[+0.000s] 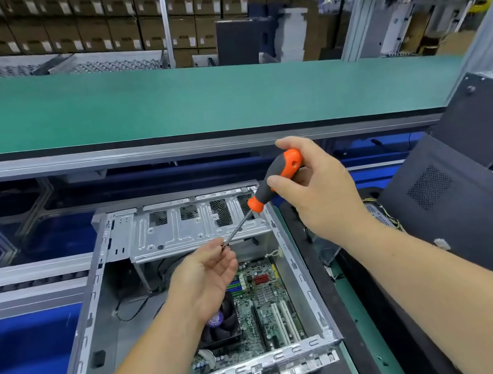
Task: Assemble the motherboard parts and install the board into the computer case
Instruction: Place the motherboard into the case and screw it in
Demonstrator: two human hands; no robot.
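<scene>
Two hands at work over open grey metal computer case (pixel 94 309), green motherboard (pixel 266 308) already seated flat inside. Left hand (pixel 205 276) pinches tip of orange-and-grey-handled screwdriver (pixel 273 184), likely loading small screw, too small to tell. Right hand (pixel 319 188) grips handle. Screwdriver's long axis slants, tip down-left. Next move, by judgement: lower tip onto board mounting hole.

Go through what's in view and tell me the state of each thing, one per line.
Computer case: lying on its side, open, side panel off.
Motherboard: seated inside the case.
CPU fan: mounted on the board, partly hidden by the left forearm.
Screwdriver: raised above the case, tilted, tip down.
Right hand: grips the screwdriver handle.
Left hand: palm up, fingertips at the screwdriver tip.
Green conveyor belt: bare.
</scene>
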